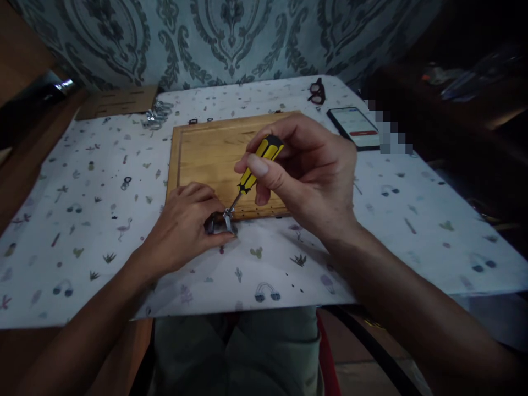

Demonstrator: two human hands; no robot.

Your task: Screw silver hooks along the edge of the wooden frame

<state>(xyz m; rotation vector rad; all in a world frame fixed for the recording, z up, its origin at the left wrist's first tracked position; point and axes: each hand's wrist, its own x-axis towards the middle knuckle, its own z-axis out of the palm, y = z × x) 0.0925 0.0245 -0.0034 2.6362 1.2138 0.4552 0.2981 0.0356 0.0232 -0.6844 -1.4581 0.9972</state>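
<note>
Right hand (pixel 317 176) pinching a screwdriver (pixel 268 151), left hand (pixel 183 225) a metal fitting (pixel 227 221) by the wooden board (pixel 214 151), near the counter's (pixel 256 272) front edge: apparently screw-turning (a steady tip is called for next).

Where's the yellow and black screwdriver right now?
Near the middle of the head view, the screwdriver is in the right hand, its tip pointing down-left at the metal piece in the left hand, by the wooden board.

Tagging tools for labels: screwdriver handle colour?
Screwdriver handle: yellow with black stripes, clearest in the head view.
</note>
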